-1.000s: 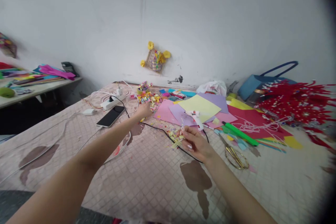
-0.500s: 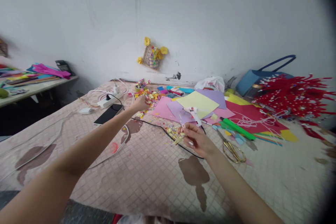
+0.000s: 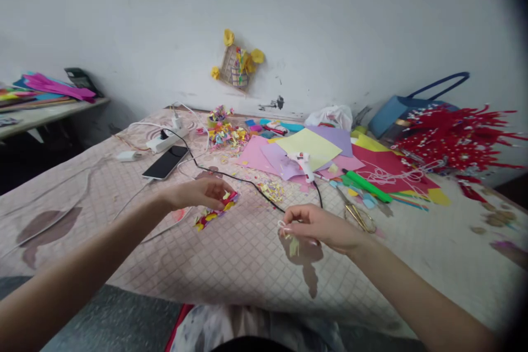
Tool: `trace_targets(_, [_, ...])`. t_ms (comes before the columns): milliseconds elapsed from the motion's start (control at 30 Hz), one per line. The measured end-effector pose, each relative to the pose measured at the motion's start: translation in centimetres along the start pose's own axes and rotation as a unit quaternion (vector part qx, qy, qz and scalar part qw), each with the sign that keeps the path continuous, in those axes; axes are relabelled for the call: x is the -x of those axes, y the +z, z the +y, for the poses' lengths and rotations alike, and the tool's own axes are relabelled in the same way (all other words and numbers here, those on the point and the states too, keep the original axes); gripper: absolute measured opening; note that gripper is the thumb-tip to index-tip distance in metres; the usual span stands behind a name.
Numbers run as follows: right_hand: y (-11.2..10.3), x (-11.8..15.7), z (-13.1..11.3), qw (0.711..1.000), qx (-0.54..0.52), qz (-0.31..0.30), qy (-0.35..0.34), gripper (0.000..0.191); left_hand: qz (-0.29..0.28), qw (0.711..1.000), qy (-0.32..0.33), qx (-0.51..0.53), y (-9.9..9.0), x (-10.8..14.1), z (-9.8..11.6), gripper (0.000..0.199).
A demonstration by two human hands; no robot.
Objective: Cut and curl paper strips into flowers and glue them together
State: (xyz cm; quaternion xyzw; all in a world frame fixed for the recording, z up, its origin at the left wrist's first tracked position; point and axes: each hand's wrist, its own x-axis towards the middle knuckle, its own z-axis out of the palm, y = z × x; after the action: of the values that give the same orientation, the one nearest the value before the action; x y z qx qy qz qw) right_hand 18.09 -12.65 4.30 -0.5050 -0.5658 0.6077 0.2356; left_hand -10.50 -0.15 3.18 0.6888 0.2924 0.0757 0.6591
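Over the table [image 3: 247, 269], a bright strip [image 3: 214, 214] is held in the left hand [image 3: 208, 192], and a smaller yellow tassel [image 3: 294, 247] is pinched near its white loop [image 3: 281, 224] by the right hand [image 3: 319, 225] (maybe so it hangs free).

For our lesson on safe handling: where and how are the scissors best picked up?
Probably by the gold handles, coming from the near side: the scissors lie on the table with their handle loops nearer the viewer, while the blades point away and leftward.
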Motion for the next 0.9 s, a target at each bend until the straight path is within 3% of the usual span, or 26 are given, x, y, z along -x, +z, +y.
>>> trace_targets(100, [0.6, -1.5, 0.8, 0.998, 0.062, 0.023, 0.020, 0.019, -0.013, 0.999, 0.003, 0.029, 0.3, -0.1, -1.0, 0.039])
trace_targets(300, [1.4, -4.5, 1.5, 0.993, 0.108, 0.046, -0.005, 0.012, -0.009, 0.998, 0.013, 0.059, 0.6, -0.5, -1.6, 0.039])
trace_targets(733, [1.5, -5.7, 2.9, 0.985, 0.154, 0.038, -0.065, 0.009, 0.022, 0.997, 0.021, 0.077, 2.1, -1.0, -2.0, 0.038])
trace_targets(800, [1.5, -5.3, 2.4, 0.979, 0.173, 0.064, -0.087, 0.010, 0.022, 0.995, 0.026, 0.091, 2.3, -0.9, -1.9, 0.038])
trace_targets(900, [1.9, -4.6, 1.2, 0.942, 0.217, 0.183, -0.179, 0.009, 0.041, 0.993, 0.029, 0.103, 2.9, -0.8, -1.5, 0.037])
